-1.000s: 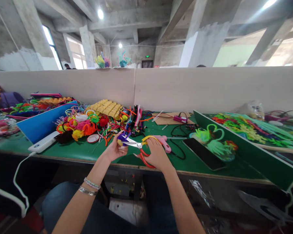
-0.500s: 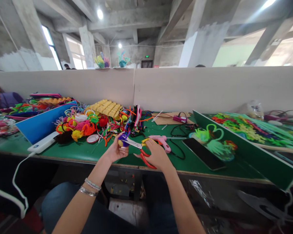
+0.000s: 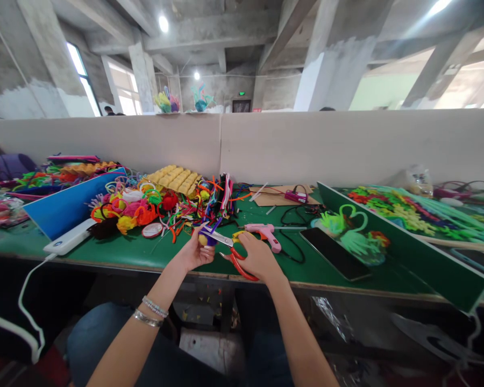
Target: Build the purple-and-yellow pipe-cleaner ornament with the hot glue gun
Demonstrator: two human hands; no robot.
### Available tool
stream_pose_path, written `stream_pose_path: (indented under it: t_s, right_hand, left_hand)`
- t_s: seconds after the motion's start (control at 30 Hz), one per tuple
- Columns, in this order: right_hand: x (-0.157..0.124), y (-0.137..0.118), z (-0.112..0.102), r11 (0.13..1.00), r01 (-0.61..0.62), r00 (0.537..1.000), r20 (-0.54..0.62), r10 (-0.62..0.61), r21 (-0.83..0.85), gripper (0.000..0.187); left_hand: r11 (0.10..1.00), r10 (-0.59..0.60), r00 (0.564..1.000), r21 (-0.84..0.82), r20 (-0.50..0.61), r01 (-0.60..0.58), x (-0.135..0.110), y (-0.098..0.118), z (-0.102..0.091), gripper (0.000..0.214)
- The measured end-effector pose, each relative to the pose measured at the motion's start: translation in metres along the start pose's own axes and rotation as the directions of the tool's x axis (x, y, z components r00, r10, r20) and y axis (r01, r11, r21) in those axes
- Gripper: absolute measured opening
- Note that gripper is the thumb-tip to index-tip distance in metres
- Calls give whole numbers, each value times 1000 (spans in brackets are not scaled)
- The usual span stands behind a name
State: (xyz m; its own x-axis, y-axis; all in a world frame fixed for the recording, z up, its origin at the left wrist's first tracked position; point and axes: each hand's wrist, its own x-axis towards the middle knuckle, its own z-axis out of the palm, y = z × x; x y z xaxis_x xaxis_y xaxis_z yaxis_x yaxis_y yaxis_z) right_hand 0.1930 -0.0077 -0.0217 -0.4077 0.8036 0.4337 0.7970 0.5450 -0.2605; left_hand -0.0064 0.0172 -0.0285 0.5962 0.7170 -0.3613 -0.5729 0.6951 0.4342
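Close to the table's front edge, my left hand point(image 3: 193, 253) pinches a small purple and yellow pipe-cleaner piece point(image 3: 210, 240), partly covered by the fingers. My right hand point(image 3: 258, 257) grips scissors point(image 3: 224, 239) with red and yellow handles. Their metal blades point left and lie over the purple strands, just above my left fingers. Whether the blades touch the strands I cannot tell. Just behind my right hand lies a pink glue gun point(image 3: 268, 234) with a clear stick in its back.
A heap of colourful pipe-cleaner pieces point(image 3: 135, 207) lies left, beside a blue board point(image 3: 76, 201) and a white power strip point(image 3: 70, 236). To the right are a phone point(image 3: 334, 253), green swan shapes point(image 3: 353, 239) and a slanted green board point(image 3: 403, 247). A black cord loops behind the glue gun.
My left hand and the purple piece have shifted slightly right, toward the scissors. The blades now lie further over the purple strands. My right hand has barely moved.
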Motion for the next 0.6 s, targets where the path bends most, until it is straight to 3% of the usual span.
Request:
stream_pose_path:
  t_s: [0.27, 0.6]
  right_hand:
    - [7, -1, 10, 1000, -16, 999, 39, 16, 11, 31]
    - [58, -21, 21, 996, 65, 995, 69, -68, 56, 38]
  left_hand:
    - [998, 59, 998, -34, -6, -59, 3, 6, -7, 49]
    - [947, 187, 977, -245, -104, -208, -11, 37, -18, 45]
